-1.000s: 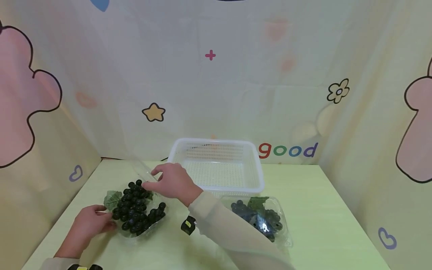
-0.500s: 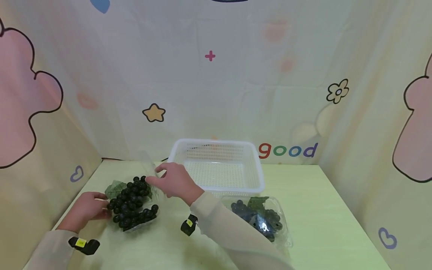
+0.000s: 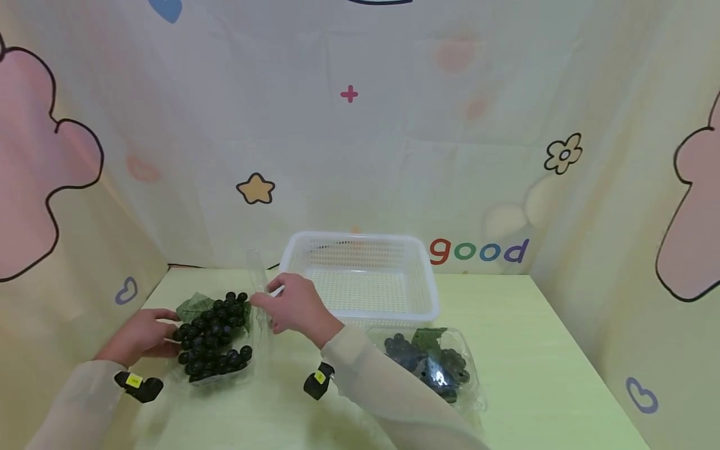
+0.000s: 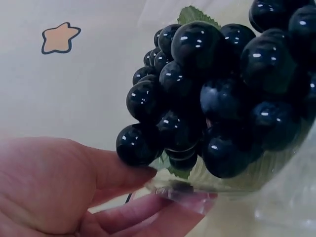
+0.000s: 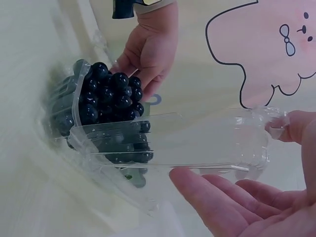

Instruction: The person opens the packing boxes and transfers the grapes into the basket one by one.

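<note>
A clear plastic clamshell box (image 3: 219, 379) stands with its lid (image 5: 202, 138) raised on the table's left side. A bunch of dark grapes (image 3: 208, 337) with green leaves (image 3: 195, 307) is heaped above its rim. My left hand (image 3: 137, 334) pinches the box's left edge, thumb above and fingers below, as the left wrist view shows; the thumb lies against a lower grape (image 4: 137, 144). My right hand (image 3: 295, 310) holds the upright lid between thumb (image 5: 296, 123) and fingers.
A white perforated basket (image 3: 360, 315) stands at the back, just behind my right hand. Right of my right forearm lies a second clear box (image 3: 471, 375), its lid down over dark grapes. A printed curtain (image 3: 360, 156) hangs behind the table.
The box of grapes has slid and turned toward the left, with my left hand following up and left. The lid has come more upright; my right hand has shifted slightly right.
</note>
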`<state>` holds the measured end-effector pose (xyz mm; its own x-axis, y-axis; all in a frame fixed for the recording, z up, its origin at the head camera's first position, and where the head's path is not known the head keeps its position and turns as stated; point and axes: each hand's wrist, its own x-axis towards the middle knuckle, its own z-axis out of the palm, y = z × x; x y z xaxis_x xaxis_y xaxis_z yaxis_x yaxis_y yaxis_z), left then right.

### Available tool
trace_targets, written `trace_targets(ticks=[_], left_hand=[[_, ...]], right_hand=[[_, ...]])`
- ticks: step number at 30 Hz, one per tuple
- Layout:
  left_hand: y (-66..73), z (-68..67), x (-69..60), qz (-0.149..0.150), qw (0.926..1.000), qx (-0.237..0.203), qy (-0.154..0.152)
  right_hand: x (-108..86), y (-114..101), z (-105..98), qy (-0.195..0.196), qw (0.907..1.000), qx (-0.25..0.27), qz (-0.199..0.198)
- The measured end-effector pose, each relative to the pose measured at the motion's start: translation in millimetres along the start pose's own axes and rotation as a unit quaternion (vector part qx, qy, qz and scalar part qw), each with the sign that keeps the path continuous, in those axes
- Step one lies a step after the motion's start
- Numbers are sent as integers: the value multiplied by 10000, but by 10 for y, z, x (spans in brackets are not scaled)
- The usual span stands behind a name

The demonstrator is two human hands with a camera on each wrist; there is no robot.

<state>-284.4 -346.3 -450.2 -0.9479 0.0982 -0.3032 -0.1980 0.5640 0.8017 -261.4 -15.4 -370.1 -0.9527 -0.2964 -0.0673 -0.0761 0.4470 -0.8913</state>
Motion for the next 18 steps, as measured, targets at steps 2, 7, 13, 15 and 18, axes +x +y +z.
trace_targets(ticks=[2, 7, 13, 15, 18], left_hand=[[-23, -33, 26, 55, 9999, 7, -92], [-93, -109, 85, 101, 9997, -32, -230], [-109, -162, 93, 129, 9995, 171, -244], [-108, -181, 90, 146, 9993, 217, -259], [-114, -203, 91, 150, 9993, 211, -273]], right_hand=[[-19, 2, -3, 49, 9999, 102, 16], [-77, 49, 6, 18, 9983, 580, 46], [-150, 176, 15, -165, 9916, 1275, 148], [-186, 212, 18, -228, 9886, 1473, 208], [-251, 261, 25, -317, 9829, 1790, 287]])
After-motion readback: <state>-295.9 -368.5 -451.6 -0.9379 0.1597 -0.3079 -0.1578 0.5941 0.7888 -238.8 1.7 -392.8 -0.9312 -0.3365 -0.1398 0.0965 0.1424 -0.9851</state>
